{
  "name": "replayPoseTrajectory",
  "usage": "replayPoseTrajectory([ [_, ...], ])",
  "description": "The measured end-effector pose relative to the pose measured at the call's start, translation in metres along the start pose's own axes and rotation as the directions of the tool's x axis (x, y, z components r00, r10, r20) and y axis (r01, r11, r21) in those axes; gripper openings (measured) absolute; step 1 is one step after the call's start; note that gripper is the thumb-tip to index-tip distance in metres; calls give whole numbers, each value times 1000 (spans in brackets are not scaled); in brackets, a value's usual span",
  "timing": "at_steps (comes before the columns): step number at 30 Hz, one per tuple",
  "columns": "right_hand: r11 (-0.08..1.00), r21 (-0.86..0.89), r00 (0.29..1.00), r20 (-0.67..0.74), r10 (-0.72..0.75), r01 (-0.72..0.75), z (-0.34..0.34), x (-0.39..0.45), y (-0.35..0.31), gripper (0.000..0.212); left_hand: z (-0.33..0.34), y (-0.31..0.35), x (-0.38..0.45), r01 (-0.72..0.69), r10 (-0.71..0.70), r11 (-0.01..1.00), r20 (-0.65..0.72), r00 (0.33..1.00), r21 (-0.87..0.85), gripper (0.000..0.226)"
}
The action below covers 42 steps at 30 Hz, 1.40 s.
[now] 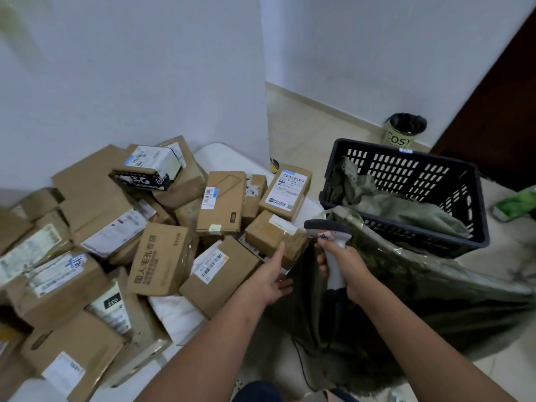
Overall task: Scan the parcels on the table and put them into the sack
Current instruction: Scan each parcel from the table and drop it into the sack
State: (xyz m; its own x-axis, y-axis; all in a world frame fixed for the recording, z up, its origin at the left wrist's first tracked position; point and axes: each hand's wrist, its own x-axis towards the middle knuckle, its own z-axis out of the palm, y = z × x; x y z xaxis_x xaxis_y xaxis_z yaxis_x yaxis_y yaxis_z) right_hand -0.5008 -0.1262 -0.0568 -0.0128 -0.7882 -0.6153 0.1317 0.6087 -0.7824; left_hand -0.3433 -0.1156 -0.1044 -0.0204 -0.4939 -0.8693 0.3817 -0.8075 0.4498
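While my left hand pinches a small box, my right hand wraps its grip tight around the scanner.

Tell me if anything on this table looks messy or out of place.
Yes: the parcels lie in a loose heap, tilted and overlapping at all angles, some with labels face-down or sideways. Nothing looks torn or spilled. The green sack slumps open beside the table.

Parcel sorting room, heaped parcels, crate
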Motion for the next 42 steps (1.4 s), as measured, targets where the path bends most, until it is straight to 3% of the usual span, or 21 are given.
replayPoseTrajectory([
  [9,999,-14,999,-15,42,-42,-19,1,8,23,-1,4,-1,-61,69,972,27,997,-225,65],
  [16,1000,-3,1000,6,21,-21,-9,-3,3,19,-36,14,-46,-102,123,981,121,985,-164,51],
  [20,999,3,999,24,37,-37,3,-8,-2,20,-61,26,-74,-248,274,945,102,956,-213,47],
  [24,999,16,997,60,47,-48,19,-11,-5,25,-87,37,-89,-467,478,863,13,878,-195,62],
  [28,999,13,991,121,49,-51,38,-16,-7,28,-116,42,-101,-515,516,846,-31,856,-135,69],
  [32,998,-15,984,170,60,-58,57,-23,-8,20,-137,43,-108,-548,545,802,-82,834,-237,58],
  [35,997,-51,979,195,64,-55,68,-26,-7,21,-145,40,-111,-530,539,765,-88,838,-366,26],
  [38,996,-85,974,218,60,-42,74,-31,-5,23,-150,30,-105,-593,554,778,-218,803,-209,8],
  [39,995,-100,973,226,51,-29,76,-33,-6,24,-151,29,-102,-624,577,760,-254,776,-180,11],
  [42,989,-148,971,239,16,20,81,-38,-12,27,-154,26,-96,-685,640,662,-246,728,-304,57],
])
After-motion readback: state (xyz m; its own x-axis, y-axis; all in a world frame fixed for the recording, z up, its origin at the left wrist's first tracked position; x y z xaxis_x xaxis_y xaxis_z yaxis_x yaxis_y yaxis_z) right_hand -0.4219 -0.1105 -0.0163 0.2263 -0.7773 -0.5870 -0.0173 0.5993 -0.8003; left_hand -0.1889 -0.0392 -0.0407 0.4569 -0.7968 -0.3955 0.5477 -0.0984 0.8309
